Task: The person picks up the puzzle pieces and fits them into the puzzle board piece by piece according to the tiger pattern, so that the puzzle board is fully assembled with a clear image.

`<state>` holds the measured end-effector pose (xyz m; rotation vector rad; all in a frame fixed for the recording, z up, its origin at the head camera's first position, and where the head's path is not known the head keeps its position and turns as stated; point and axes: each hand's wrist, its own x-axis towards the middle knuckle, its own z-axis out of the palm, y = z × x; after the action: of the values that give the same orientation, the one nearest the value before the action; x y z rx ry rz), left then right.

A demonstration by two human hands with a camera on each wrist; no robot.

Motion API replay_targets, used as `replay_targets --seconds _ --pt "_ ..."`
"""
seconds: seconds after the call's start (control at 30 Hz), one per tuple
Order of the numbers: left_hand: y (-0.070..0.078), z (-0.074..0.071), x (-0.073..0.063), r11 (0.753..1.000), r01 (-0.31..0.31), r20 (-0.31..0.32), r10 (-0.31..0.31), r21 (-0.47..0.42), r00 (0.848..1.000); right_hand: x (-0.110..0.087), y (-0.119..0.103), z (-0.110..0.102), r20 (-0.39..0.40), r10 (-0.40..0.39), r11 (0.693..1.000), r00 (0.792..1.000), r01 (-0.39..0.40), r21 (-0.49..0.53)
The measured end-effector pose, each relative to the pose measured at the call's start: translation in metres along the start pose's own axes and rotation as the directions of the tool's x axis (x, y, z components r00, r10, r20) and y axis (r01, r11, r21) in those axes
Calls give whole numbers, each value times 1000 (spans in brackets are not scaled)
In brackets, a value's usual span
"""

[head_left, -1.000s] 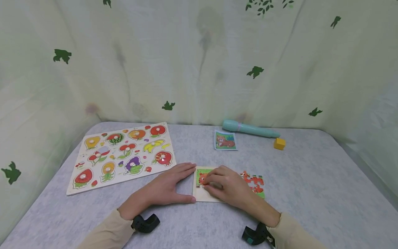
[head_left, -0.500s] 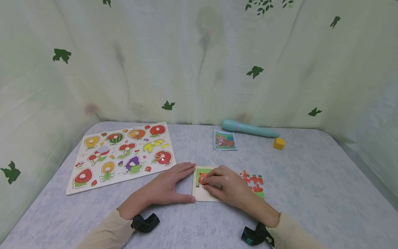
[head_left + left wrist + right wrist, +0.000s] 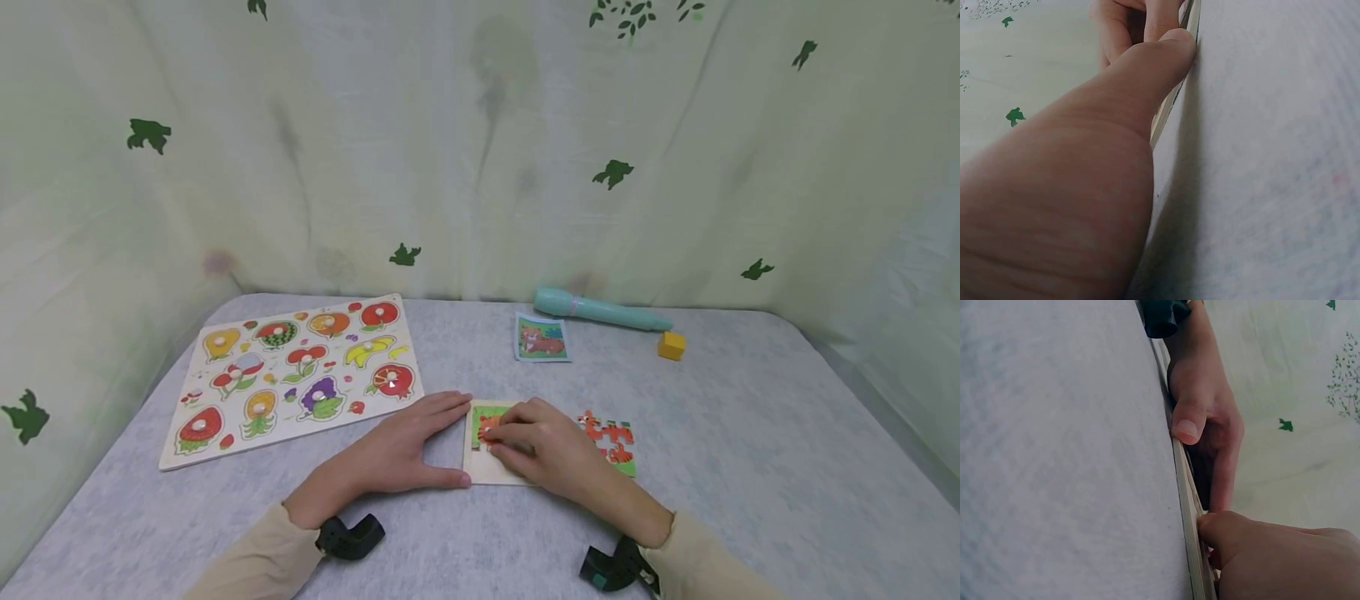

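Observation:
A small wooden puzzle board (image 3: 498, 473) lies flat in front of me, its right part hidden behind my right hand (image 3: 551, 446). That hand's thumb and index finger pinch an orange-and-green puzzle piece (image 3: 487, 421) with an animal's face, at the board's upper left. My left hand (image 3: 401, 446) spans the board's left edge, fingers stretched to the far corner and thumb at the near one. In the right wrist view, the left thumb (image 3: 1187, 428) rests against the board's wooden edge (image 3: 1188, 506). Several tiger-patterned puzzle pieces (image 3: 622, 454) show just right of my right hand.
A large fruit peg puzzle (image 3: 292, 392) lies at the left, near my left hand. Behind the small board are a picture card (image 3: 543, 340) of an animal, a turquoise tapered stick (image 3: 603, 312) and a yellow cube (image 3: 671, 346). A patterned curtain (image 3: 480, 167) stands behind the table.
Almost nothing moves. Both hands stay on the small board, the right fingertips still at the face piece; the whole head view shifts very slightly.

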<state>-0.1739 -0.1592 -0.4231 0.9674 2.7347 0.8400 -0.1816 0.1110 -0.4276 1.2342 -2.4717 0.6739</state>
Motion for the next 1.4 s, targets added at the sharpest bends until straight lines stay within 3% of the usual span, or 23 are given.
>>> replay_targets --seconds 0.47,1.17,1.4 --pt "-1 1 1 1000 0 0 0 -3 1000 -2 -1 -6 25 30 998 999 -31 48" --pt "1 1 0 1000 -4 -12 4 25 1000 1 6 -41 6 55 998 998 -55 29" --pt "0 2 0 1000 0 -14 0 29 1000 1 11 -55 8 110 994 994 -110 19"
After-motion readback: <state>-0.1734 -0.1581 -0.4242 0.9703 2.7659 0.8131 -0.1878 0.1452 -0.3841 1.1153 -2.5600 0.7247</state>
